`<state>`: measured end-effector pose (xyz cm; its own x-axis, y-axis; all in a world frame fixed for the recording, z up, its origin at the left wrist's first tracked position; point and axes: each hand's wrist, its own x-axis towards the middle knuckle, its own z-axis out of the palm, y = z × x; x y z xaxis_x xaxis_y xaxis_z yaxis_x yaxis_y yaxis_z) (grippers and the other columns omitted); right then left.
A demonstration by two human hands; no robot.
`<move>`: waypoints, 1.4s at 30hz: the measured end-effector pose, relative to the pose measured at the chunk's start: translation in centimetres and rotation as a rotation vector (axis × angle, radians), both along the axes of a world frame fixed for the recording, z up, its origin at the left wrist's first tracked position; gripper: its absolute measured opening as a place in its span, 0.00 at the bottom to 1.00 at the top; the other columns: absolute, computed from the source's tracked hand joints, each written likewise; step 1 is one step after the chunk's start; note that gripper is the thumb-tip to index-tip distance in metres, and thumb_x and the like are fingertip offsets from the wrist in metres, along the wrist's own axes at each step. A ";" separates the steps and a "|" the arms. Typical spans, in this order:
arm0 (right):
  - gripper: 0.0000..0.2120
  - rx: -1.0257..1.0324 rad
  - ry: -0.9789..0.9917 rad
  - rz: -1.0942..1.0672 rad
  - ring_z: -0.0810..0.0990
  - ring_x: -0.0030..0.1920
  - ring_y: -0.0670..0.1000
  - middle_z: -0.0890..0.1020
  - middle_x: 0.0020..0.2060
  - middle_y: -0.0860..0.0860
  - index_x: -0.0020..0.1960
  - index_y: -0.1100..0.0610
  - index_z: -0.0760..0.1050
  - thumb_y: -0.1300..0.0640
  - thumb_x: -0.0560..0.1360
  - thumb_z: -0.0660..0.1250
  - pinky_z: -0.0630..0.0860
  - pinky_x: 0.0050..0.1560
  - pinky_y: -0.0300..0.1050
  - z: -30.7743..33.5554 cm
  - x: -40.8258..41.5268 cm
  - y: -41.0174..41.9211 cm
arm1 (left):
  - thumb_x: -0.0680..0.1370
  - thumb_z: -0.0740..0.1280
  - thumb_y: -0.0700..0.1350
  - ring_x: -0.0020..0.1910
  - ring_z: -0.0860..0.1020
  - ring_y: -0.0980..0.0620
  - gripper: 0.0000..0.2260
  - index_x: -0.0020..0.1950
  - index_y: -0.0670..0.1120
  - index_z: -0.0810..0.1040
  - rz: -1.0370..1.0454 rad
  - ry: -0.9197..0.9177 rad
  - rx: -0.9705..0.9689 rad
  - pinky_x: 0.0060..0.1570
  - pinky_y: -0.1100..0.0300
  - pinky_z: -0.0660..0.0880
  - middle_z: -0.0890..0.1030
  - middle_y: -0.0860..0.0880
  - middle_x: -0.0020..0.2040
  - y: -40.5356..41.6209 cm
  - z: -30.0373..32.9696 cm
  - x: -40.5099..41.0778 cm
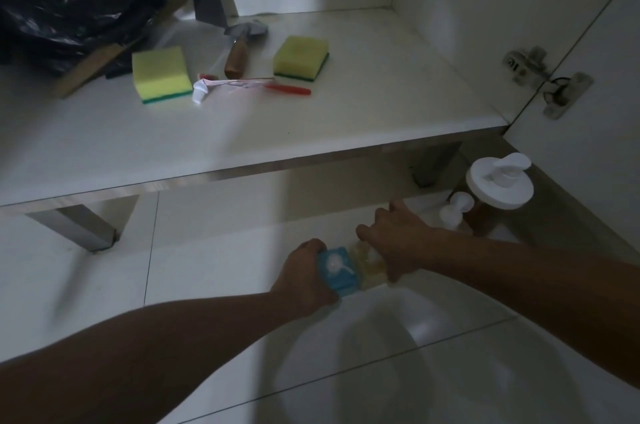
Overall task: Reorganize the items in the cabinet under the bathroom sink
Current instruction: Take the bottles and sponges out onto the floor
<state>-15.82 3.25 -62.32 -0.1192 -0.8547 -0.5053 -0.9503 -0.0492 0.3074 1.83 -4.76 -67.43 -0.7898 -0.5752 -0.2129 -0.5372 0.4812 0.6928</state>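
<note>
Pump bottles — a blue bottle (pixel 337 271) and a yellow bottle (pixel 370 267) — stand touching each other on the tiled floor, lower centre of the frame, in front of the open cabinet. Left hand (pixel 304 280) is wrapped around the blue one's left side, fingers curled closed on its body; right hand (pixel 394 243) comes down over the yellow one, fingers bent around its top and far side. Judgement: both look like squarish rigid plastic, moderately heavy if full, possibly slick; best taken low on the body, not by the white pump heads, which may pivot or dispense. No label, brand or writing is legible — light too dim, frame blurred. Two more white-topped pump containers (pixel 498 188) stand at right, near the cabinet's edge. On the shelf (pixel 346 132), upper half of the frame: two yellow-green sponges (pixel 300 56), a wooden-handled tool (pixel 237 56), a red-handled item (pixel 287 89), a white tube (pixel 202 91), and a black plastic bag (pixel 69 4) at upper left.
</note>
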 end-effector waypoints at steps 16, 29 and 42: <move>0.39 0.062 -0.410 -0.284 0.76 0.58 0.49 0.75 0.63 0.47 0.70 0.49 0.67 0.50 0.63 0.81 0.75 0.58 0.43 9.6 0.5 -1.6 | 0.66 0.78 0.53 0.67 0.71 0.48 0.40 0.72 0.42 0.65 -0.308 -0.410 -0.135 0.64 0.59 0.70 0.71 0.45 0.70 -3.6 8.6 -0.4; 0.24 -0.374 -0.469 -0.189 0.80 0.50 0.50 0.82 0.52 0.48 0.59 0.54 0.78 0.49 0.66 0.78 0.76 0.49 0.41 21.6 1.7 -14.1 | 0.65 0.79 0.50 0.49 0.82 0.46 0.21 0.54 0.46 0.81 -0.003 -0.303 -0.244 0.48 0.53 0.81 0.83 0.47 0.51 -17.2 26.2 3.8; 0.21 -0.492 -0.305 -0.310 0.70 0.69 0.56 0.68 0.71 0.55 0.71 0.56 0.69 0.64 0.79 0.57 0.67 0.66 0.42 18.0 -3.1 -24.2 | 0.65 0.79 0.47 0.69 0.68 0.43 0.44 0.76 0.44 0.61 0.070 -0.459 -0.564 0.62 0.55 0.68 0.66 0.44 0.72 -29.1 23.4 2.2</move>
